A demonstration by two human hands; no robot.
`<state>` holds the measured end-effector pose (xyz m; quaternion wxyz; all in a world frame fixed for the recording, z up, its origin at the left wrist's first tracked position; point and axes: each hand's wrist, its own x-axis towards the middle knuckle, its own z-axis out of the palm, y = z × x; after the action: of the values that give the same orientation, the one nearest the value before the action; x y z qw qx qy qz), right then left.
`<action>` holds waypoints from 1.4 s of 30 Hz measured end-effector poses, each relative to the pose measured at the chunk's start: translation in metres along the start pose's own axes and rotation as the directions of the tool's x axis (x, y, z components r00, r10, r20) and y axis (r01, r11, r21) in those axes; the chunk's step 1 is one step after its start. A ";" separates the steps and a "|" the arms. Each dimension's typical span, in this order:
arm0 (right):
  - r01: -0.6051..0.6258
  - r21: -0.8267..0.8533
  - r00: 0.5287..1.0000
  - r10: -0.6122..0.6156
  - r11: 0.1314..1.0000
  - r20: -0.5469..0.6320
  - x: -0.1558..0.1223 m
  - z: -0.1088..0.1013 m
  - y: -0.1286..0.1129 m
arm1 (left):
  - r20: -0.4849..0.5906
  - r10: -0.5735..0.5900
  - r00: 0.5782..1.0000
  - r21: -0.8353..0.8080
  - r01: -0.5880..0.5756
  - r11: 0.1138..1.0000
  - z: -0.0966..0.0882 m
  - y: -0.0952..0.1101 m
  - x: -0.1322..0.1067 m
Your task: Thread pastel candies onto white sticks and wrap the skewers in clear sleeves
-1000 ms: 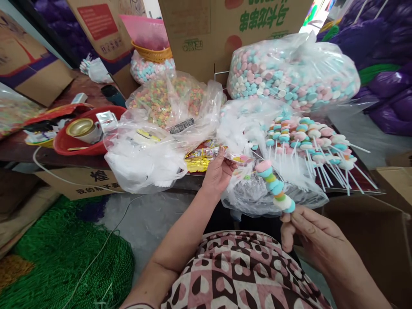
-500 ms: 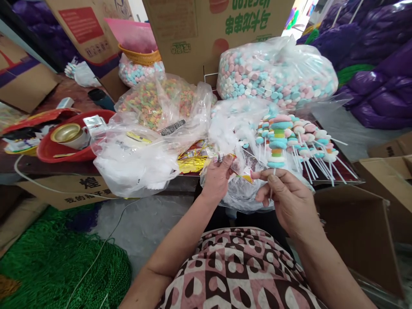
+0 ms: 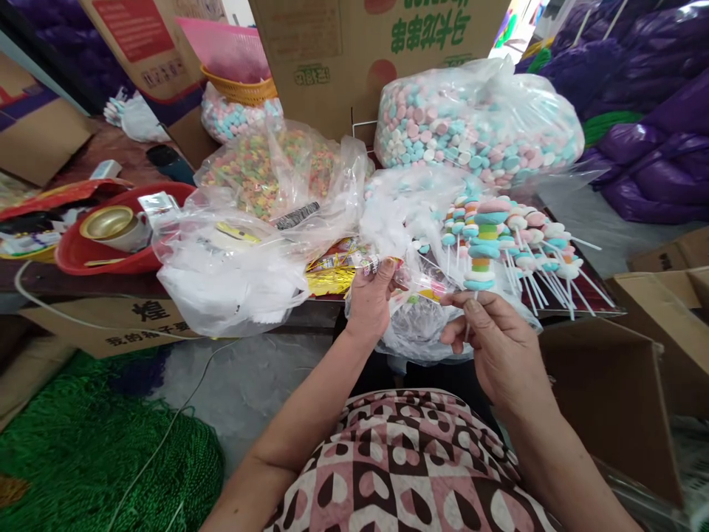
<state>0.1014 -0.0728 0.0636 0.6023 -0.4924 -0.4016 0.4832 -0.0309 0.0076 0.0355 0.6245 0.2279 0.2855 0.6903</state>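
Note:
My right hand (image 3: 492, 347) pinches the white stick of a candy skewer (image 3: 483, 244), a stack of pink, blue, green and orange discs held upright. My left hand (image 3: 372, 299) grips a clear printed plastic wrapper (image 3: 413, 290) by its edge, just left of the skewer's stick. Both hands hover in front of the table edge, over a crumpled clear bag (image 3: 426, 325). Behind the skewer lies a pile of finished candy skewers (image 3: 532, 236) with their sticks pointing right.
Big clear bags of pastel candy (image 3: 476, 125) and multicoloured candy (image 3: 266, 166) sit on the table before cardboard boxes (image 3: 354, 52). A red basin (image 3: 105, 247) holding a gold tin stands left. Green netting (image 3: 100, 458) lies below left; an open carton (image 3: 614, 391) is at right.
My right hand raised the skewer from a low tilt to upright and brought it in beside my left hand and the wrapper. The view shifted slightly.

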 end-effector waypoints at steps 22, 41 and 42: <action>-0.133 0.099 0.990 0.129 0.986 0.049 0.007 0.008 0.005 | -0.012 -0.058 0.998 0.198 0.059 0.978 -0.003 -0.007 -0.013; -0.339 -0.257 0.916 0.380 0.905 0.127 -0.039 -0.036 -0.022 | -0.189 -0.239 0.952 -0.189 0.203 0.961 -0.007 0.007 0.001; -0.353 -0.267 0.908 0.397 0.897 0.132 -0.040 -0.036 -0.022 | -0.189 -0.239 0.952 -0.192 0.203 0.960 -0.007 0.007 0.001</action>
<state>0.1319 -0.1199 0.0783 0.3947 -0.5828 -0.4071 0.5821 -0.0410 0.0074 0.0353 0.6815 0.0659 0.3138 0.6579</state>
